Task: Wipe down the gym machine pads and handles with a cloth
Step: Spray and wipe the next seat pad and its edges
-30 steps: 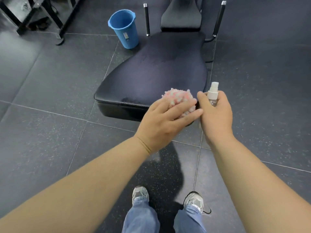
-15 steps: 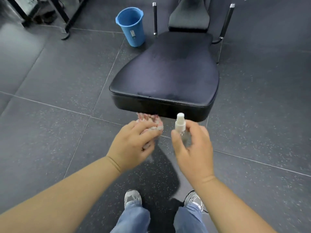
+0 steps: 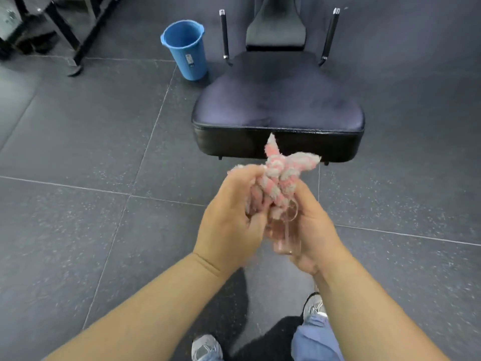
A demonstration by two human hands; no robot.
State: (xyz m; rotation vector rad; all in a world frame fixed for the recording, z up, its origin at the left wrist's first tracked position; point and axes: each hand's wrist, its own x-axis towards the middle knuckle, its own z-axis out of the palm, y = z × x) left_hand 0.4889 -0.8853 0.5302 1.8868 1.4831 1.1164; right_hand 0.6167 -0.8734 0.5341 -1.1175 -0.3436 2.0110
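Head cam, the only view. My L hand [image 3: 229, 220] is curled tight round the cloth [image 3: 282, 170], a fluffy pink-and-white rag bunched up w/ two tails poking out beyond my knuckles. My R hand [image 3: 312, 227] is wrapped round a clear spray bottle [image 3: 287, 230]. Its base points back toward my wrist and its top end is buried under the cloth, so I can't see the nozzle. The two hands are pressed together w/ the cloth btwn them, held up over the floor [image 3: 78, 152].

The cloth tails overlap the front face of the seat pad [image 3: 278, 100]; can't tell if they touch it. The black seat pad sits straight ahead of both hands. Beyond it is the back pad [image 3: 276, 24]. The L handle [image 3: 224, 35] stands ahead on my L hand's side and the R handle [image 3: 329, 35] ahead on my R hand's side, both dark w/ chrome caps.

A blue bucket [image 3: 186, 50] stands on the floor ahead and left of my L hand, just beside the seat pad's far corner. A black metal frame [image 3: 78, 40] is further left still. The floor is dark speckled tiles. Below my wrists, toward me, are grey trainers [image 3: 205, 345] and jeans [image 3: 316, 340].
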